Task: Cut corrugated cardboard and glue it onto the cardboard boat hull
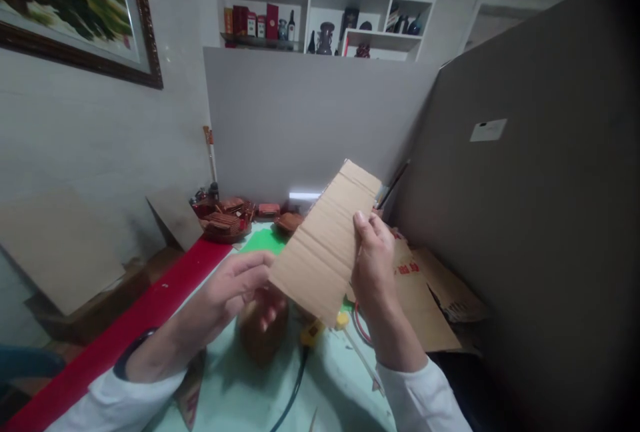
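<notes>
I hold a long brown strip of corrugated cardboard [325, 240] up over the table, tilted away to the upper right. My left hand [239, 289] grips its near lower edge, fingers curled under it. My right hand [374, 260] pinches its right edge, thumb on the front face. Under the strip lie a brown rounded object [261, 339] and a yellow tool [313, 333] with a black cable.
Red-brown model boats [223, 217] stand at the back of the pale green table [240, 399]. Flattened cardboard pieces [430, 299] lie to the right. Grey partition boards [310, 119] wall in the back and right. A red strip [125, 332] runs along the left edge.
</notes>
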Available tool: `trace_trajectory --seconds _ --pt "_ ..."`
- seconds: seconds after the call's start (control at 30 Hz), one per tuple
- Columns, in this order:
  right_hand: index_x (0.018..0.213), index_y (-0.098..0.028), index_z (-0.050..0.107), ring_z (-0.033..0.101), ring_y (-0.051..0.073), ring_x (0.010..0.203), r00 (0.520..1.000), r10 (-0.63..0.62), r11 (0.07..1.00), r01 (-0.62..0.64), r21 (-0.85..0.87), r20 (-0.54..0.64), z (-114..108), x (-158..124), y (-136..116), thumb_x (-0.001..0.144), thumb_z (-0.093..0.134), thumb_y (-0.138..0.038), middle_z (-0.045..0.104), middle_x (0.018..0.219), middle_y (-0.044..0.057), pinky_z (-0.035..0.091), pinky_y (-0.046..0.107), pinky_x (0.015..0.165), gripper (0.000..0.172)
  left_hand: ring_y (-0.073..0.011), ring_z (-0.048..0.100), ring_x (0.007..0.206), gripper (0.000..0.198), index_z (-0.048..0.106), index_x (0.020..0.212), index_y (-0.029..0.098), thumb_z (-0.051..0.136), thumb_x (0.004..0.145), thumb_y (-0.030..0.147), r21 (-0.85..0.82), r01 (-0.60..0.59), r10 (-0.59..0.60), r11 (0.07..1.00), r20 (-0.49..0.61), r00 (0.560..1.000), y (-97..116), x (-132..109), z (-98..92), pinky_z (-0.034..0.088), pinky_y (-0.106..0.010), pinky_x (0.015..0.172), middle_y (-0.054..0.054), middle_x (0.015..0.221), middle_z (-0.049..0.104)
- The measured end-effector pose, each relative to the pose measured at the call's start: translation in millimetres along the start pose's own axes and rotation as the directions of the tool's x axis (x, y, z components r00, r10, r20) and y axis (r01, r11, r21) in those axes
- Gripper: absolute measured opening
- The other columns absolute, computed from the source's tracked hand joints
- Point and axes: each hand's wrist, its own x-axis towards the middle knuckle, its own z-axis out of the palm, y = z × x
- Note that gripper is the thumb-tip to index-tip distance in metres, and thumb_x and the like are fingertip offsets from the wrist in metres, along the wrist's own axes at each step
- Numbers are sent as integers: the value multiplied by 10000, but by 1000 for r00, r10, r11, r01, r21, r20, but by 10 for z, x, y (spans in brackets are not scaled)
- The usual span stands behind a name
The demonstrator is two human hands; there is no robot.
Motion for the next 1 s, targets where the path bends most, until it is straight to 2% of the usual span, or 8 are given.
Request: trace_trajectory --seconds 0.17,0.33,0.5,0.6,0.7,0.87,1.0 --pt "740 -211 521 519 136 619 992 97 995 -95 30 -82 -24 95 95 794 646 -415 572 709 -43 435 262 622 245 -144 621 571 220 675 752 146 682 833 349 22 -5 5 1000 2 1000 77 109 -7 510 -228 491 -31 646 660" --pt "858 -200 603 590 179 703 970 228 973 -226 37 -81 -1 99 140 754 668 -421 667 841 22 454 271 598 253 -144 618 579 213 682 753 143 672 846 334 93 -1 0 996 4 1000 178 254 43 513 -234 501 -27 634 645" --pt "903 -191 603 653 220 696 935 351 937 -350 27 -59 49 50 108 748 640 -419 716 879 56 463 286 525 278 -140 621 633 229 678 751 154 619 882 333 220 -60 52 974 44 998 206 257 69 499 -246 603 -27 679 654" --pt "940 -202 586 663 217 724 930 363 932 -363 4 -63 71 8 100 769 622 -429 721 932 51 467 275 525 286 -133 588 616 242 652 724 163 603 875 346 264 -92 94 960 6 996 211 243 101 472 -241 592 -10 657 613" --pt "964 -199 567 655 208 719 931 362 931 -363 -36 -43 99 -34 106 801 582 -457 714 947 56 471 275 540 305 -141 565 620 265 636 751 170 535 898 366 284 -110 111 952 14 994 230 206 162 455 -253 579 -9 673 590" --pt "900 -177 571 599 188 603 920 378 917 -357 -177 100 149 -59 168 824 542 -528 695 831 61 411 269 493 360 -140 546 621 312 594 721 179 460 926 371 416 -117 141 902 -27 990 283 66 259 425 -254 569 -3 681 560" --pt "760 -183 583 526 165 561 921 334 902 -251 -352 199 143 -16 217 844 532 -568 630 696 27 379 263 516 398 -111 475 538 370 490 612 197 432 942 353 557 -145 225 818 -78 971 316 1 245 336 -243 505 30 561 478"
